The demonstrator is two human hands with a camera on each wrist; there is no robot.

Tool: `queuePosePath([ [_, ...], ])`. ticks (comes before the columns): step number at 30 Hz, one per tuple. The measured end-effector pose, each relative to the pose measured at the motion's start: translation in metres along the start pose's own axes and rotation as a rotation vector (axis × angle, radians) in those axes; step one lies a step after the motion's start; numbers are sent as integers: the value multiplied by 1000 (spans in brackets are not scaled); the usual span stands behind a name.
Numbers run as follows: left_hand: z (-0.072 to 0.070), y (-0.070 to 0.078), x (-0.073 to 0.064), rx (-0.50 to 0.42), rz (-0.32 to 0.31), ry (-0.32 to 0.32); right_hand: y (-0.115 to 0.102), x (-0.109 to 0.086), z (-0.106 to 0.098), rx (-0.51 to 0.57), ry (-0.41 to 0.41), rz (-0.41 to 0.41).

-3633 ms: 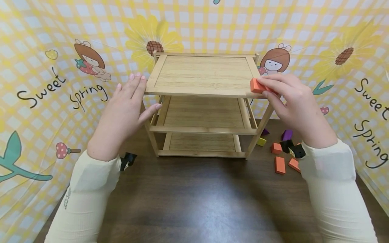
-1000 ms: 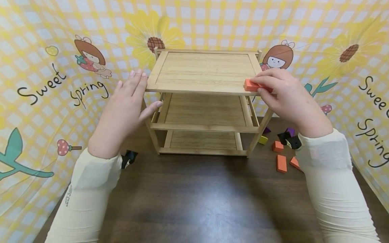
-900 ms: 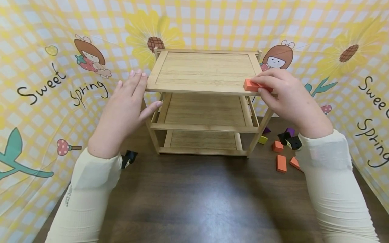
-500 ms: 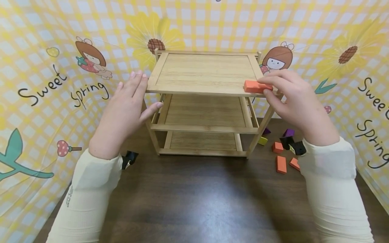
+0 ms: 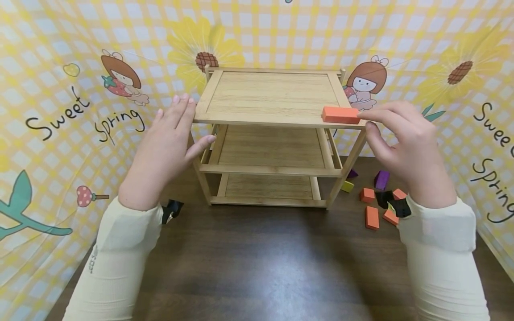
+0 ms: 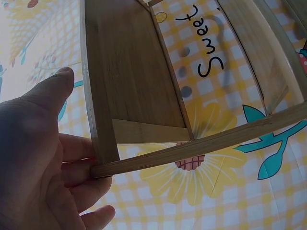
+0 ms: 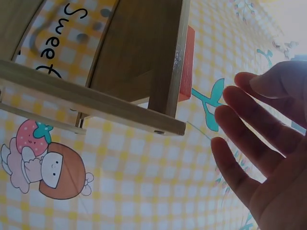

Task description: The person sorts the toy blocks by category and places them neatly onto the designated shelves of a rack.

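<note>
An orange rectangular block [image 5: 340, 115] lies lengthwise along the front right edge of the top board of a three-tier wooden shelf [image 5: 265, 96]. Just to the right of it is my right hand [image 5: 405, 142], index fingertip close to the block's end in the head view. The right wrist view has those fingers [image 7: 249, 124] loosely bent with nothing between them, apart from the block [image 7: 188, 64]. At the shelf's left front corner rests my left hand [image 5: 164, 151], fingers extended along the side. In the left wrist view its fingers [image 6: 86, 191] touch the corner from outside and below.
On the dark wooden floor [image 5: 257, 258], right of the shelf, lie several loose blocks: orange [image 5: 371, 217], purple [image 5: 382, 179] and yellow [image 5: 347, 186]. A yellow checked cloth [image 5: 277, 35] hangs behind and along both sides.
My right hand has brought the orange block onto the top board, slid it slightly left, then let go and drawn back to the right. The left hand stays at its corner.
</note>
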State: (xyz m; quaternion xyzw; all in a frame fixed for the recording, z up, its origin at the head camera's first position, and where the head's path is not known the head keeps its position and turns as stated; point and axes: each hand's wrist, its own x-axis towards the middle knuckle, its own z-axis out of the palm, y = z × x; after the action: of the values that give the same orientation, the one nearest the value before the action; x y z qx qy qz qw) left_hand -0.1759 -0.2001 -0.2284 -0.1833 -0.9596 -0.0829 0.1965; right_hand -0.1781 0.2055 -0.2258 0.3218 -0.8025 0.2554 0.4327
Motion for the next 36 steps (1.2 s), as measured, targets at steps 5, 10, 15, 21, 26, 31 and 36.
queuePosePath([
  [5,1,0,0,-5,2,9,1,-7,-2,-7,75,41],
  [10,1,-1,-1,-7,0,17,3,-13,-3,-13,140,78],
  [15,1,-1,-1,-7,-5,4,6,-23,-4,-14,167,109],
  [21,0,0,0,-1,-1,6,11,-41,-4,-35,179,183],
  [26,1,1,1,-1,7,15,19,-58,-2,-65,178,245],
  [31,1,0,1,2,9,25,29,-78,1,-78,144,317],
  [36,2,-1,0,-4,3,29,33,-94,6,-74,105,421],
])
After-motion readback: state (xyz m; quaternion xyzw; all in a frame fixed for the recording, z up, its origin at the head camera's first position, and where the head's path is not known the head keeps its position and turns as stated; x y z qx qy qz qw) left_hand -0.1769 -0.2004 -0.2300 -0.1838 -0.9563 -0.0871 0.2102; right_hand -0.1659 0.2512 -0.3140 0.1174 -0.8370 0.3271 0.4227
